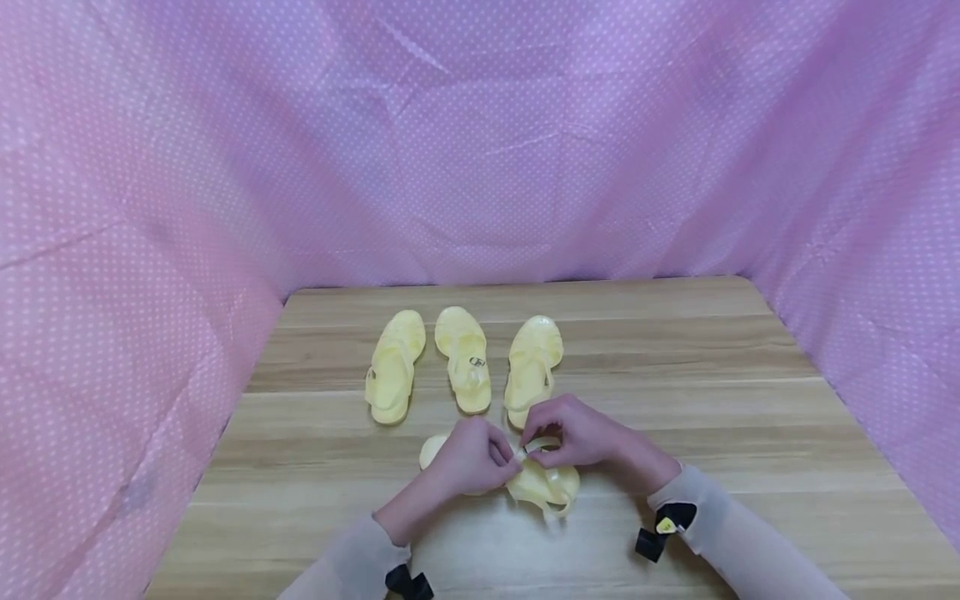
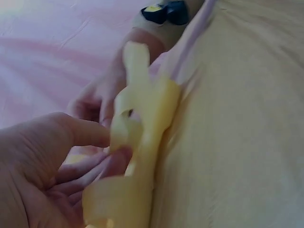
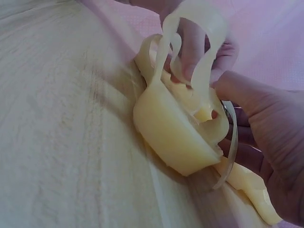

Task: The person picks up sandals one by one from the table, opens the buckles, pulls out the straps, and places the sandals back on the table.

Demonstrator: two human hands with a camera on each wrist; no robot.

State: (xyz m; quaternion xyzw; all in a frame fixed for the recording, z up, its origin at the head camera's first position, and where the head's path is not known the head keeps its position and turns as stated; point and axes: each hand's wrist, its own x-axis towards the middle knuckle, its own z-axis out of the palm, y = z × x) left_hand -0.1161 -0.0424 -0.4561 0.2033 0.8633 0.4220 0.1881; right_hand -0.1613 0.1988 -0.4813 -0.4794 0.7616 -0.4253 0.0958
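Note:
A pale yellow sandal [image 1: 553,492] lies near the front of the table, toe to the left and partly covered by the hands. My left hand [image 1: 474,457] is over its middle, with thumb and finger pinching a strap [image 2: 124,137]. On the heel side, my right hand [image 1: 573,429] pinches the strap near a small metal buckle [image 3: 227,110]. A thin strap end [image 3: 232,159] hangs down beside the right fingers. Seen from the right wrist, the sandal's heel cup [image 3: 171,128] faces the camera, and a loop of strap stands up above it.
Behind the hands, three more yellow sandals stand in a row: a left one [image 1: 393,367], a middle one [image 1: 459,342] and a right one [image 1: 534,354]. The right one's heel is close to my right hand. Pink dotted cloth [image 1: 480,167] surrounds the wooden table [image 1: 675,358].

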